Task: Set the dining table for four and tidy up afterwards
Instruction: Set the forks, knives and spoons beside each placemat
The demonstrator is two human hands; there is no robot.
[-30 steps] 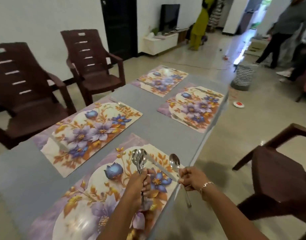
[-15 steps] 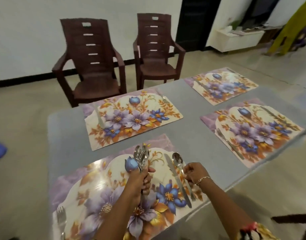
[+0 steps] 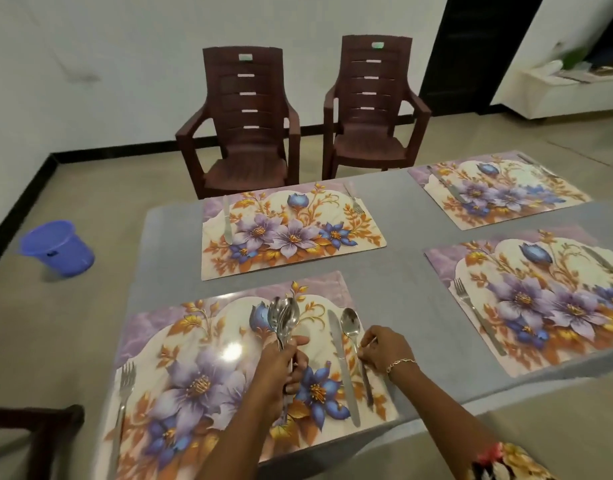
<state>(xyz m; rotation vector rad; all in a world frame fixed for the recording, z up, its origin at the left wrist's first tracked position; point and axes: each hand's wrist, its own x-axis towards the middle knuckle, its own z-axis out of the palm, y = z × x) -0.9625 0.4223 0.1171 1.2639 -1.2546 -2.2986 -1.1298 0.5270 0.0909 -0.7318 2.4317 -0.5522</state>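
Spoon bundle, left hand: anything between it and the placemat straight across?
Nothing visible. The left hand holds the bundle of steel spoons above the near floral placemat; only grey table surface separates it from the far floral placemat, which carries a knife and a fork at its ends.

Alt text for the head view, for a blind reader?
A person's right hand pinches a spoon lying beside a knife on the nearest placemat, while the left hand holds a bunch of spoons. Four placemats sit on a grey table.
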